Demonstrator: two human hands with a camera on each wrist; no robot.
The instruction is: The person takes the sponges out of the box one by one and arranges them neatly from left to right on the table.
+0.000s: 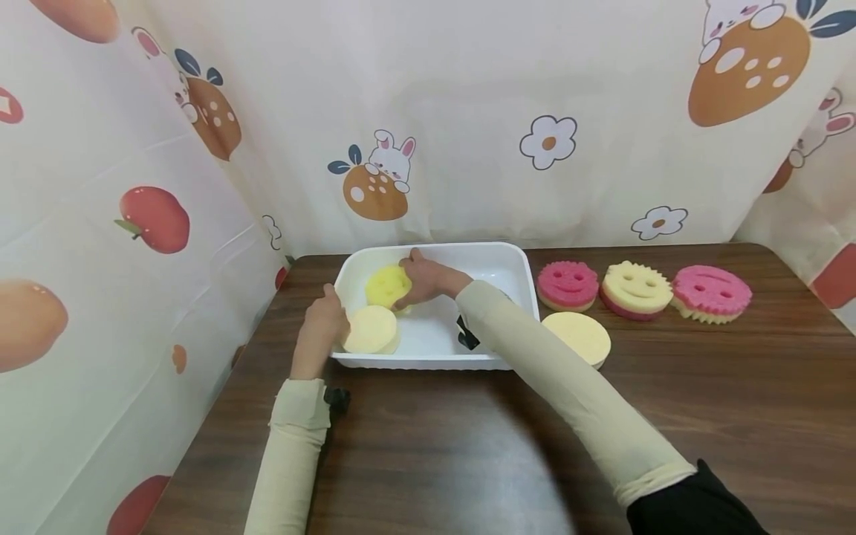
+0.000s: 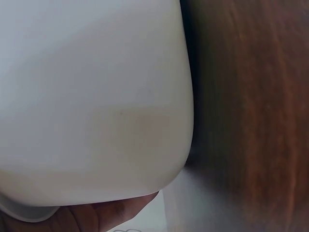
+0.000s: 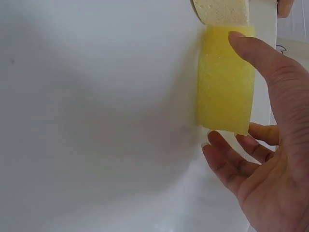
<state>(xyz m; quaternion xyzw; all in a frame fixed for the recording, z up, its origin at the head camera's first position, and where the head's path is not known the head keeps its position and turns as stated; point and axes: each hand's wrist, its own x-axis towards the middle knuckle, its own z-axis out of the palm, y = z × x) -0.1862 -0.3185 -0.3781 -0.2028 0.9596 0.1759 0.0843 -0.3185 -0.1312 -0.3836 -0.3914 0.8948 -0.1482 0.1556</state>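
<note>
A white rectangular tray [image 1: 428, 362] sits at the back of the table. My left hand [image 1: 324, 325] grips its left side; in the left wrist view some fingers [image 2: 113, 212] show beyond the white wall, the thumb hidden. Inside the tray my right hand [image 1: 428, 279] holds a thick yellow sponge [image 1: 386, 286]. In the right wrist view the thumb lies on one end of the yellow sponge [image 3: 226, 79], with the fingertips at the opposite end. A plain cream round sponge [image 1: 371, 331] lies beside it in the tray's near left corner.
Right of the tray, three two-layer smiley sponges stand in a row: pink-topped [image 1: 568, 284], cream-topped [image 1: 636, 288] and pink-topped [image 1: 712, 291]. A cream disc [image 1: 578, 336] lies nearer, partly behind my right sleeve. A patterned curtain [image 1: 468, 148] hangs behind the brown table [image 1: 435, 446].
</note>
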